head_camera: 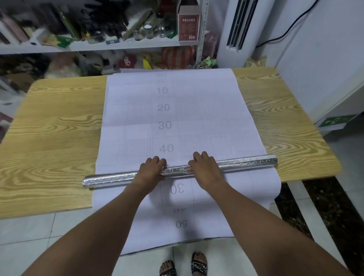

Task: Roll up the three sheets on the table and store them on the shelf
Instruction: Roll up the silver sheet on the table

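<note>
Both arms reach forward and down from the bottom corners, forearms bare, meeting at a silver roll (179,171) that lies crosswise near the table's (53,142) front edge. The left hand (152,170) and right hand (205,168) rest palm down on the middle of the roll, a short gap apart, fingers curled over its far side and pressing on it rather than closed around it. The roll sits on a pale sheet (172,117) printed with a grid and numbers; the sheet stretches from the roll to the table's far edge, while another stretch hangs off the front edge toward the floor. How many sheets lie stacked here cannot be told. Beyond the table's far edge stands the shelf (87,46), its crowded contents blurred.
</note>
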Available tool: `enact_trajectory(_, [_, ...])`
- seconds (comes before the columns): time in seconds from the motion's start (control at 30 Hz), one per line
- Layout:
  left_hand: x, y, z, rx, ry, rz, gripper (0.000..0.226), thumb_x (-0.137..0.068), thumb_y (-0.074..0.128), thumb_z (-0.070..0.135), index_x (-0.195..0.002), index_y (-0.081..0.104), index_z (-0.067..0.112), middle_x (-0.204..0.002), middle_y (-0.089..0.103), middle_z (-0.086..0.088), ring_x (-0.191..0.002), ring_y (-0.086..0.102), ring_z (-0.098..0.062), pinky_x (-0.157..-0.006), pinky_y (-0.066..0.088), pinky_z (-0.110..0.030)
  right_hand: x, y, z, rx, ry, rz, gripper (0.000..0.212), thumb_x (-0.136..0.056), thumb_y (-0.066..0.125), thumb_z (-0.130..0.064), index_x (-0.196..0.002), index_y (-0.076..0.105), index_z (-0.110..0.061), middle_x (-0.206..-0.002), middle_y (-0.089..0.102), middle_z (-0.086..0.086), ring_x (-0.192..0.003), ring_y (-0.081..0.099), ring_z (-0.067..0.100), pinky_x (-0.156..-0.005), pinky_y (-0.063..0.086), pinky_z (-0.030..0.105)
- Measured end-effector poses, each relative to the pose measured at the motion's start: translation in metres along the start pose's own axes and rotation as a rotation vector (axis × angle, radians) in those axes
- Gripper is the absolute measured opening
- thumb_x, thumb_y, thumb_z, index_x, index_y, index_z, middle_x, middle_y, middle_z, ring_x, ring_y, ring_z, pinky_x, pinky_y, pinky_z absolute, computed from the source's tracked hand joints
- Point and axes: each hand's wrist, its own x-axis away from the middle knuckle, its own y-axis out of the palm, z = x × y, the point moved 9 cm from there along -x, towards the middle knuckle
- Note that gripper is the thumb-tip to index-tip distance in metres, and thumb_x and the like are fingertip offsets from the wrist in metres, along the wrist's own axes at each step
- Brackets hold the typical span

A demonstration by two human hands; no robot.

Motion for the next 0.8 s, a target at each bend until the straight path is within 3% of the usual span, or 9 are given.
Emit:
enact_trajectory(0.07, [-0.002, -0.002, -0.001, -0.048, -0.004, 0.014, 0.030, -0.089, 0.060, 0.020, -0.117, 0.049, 0.015, -0.115, 0.051, -0.003, -0.107, 0.043, -0.023, -0.076, 0.026, -0.028, 0.000, 0.001, -0.001, -0.025, -0.004, 0.006, 0.043, -0.089, 0.055, -0.005, -0.130, 0.047, -0.013, -0.130, 0.043, 0.005, -0.116, 0.041, 0.025, -0.087, 0.035, 0.031])
enact_trajectory(0.17, [-0.004, -0.002, -0.002, -0.069, -0.030, 0.014, 0.035, -0.093, 0.055, 0.019, -0.126, 0.043, 0.016, -0.121, 0.052, -0.003, -0.113, 0.041, -0.024, -0.081, 0.030, -0.032, -0.003, 0.000, 0.000, -0.111, 0.017, 0.025, 0.049, -0.097, 0.050, -0.032, -0.140, 0.034, -0.016, -0.131, 0.047, 0.004, -0.116, 0.045, 0.024, -0.091, 0.037, 0.034])
enact_trajectory(0.27, [-0.004, -0.002, -0.003, -0.061, -0.041, 0.028, 0.039, -0.093, 0.051, 0.008, -0.129, 0.038, 0.016, -0.122, 0.054, -0.004, -0.113, 0.042, -0.025, -0.087, 0.034, -0.033, -0.008, -0.002, 0.002, -0.169, 0.053, -0.005, 0.056, -0.085, 0.061, -0.050, -0.126, 0.044, -0.014, -0.120, 0.054, 0.001, -0.108, 0.050, 0.023, -0.087, 0.039, 0.035])
enact_trajectory(0.4, [-0.001, -0.002, 0.000, -0.064, 0.024, 0.047, 0.032, -0.089, 0.047, -0.002, -0.117, 0.045, 0.015, -0.109, 0.058, -0.004, -0.103, 0.043, -0.022, -0.075, 0.027, -0.026, -0.009, -0.006, 0.002, -0.119, 0.064, -0.004, 0.042, -0.081, 0.069, -0.035, -0.113, 0.051, -0.014, -0.117, 0.050, 0.002, -0.104, 0.048, 0.023, -0.085, 0.037, 0.034])
enact_trajectory(0.53, [0.002, 0.002, 0.001, -0.050, 0.037, 0.033, 0.040, -0.083, 0.041, -0.009, -0.116, 0.046, 0.014, -0.108, 0.057, -0.004, -0.103, 0.043, -0.022, -0.074, 0.025, -0.026, -0.012, -0.010, 0.000, -0.090, 0.038, 0.012, 0.031, -0.083, 0.067, -0.034, -0.106, 0.061, -0.015, -0.114, 0.048, -0.001, -0.109, 0.045, 0.022, -0.086, 0.036, 0.032])
enact_trajectory(0.67, [0.002, 0.005, 0.002, -0.086, 0.039, 0.020, 0.031, -0.092, 0.044, 0.004, -0.121, 0.048, 0.015, -0.117, 0.051, -0.005, -0.108, 0.043, -0.024, -0.083, 0.030, -0.028, -0.013, -0.005, 0.002, -0.086, 0.024, -0.006, 0.023, -0.088, 0.065, -0.026, -0.109, 0.062, -0.016, -0.115, 0.052, 0.000, -0.110, 0.046, 0.020, -0.084, 0.036, 0.029])
enact_trajectory(0.8, [0.003, 0.004, 0.005, -0.163, 0.006, 0.025, 0.035, -0.094, 0.052, 0.033, -0.123, 0.050, 0.014, -0.124, 0.044, -0.006, -0.115, 0.039, -0.026, -0.097, 0.029, -0.035, -0.010, -0.001, -0.003, -0.074, -0.009, -0.018, 0.021, -0.093, 0.059, -0.020, -0.113, 0.058, -0.013, -0.116, 0.052, 0.002, -0.111, 0.046, 0.021, -0.082, 0.037, 0.029])
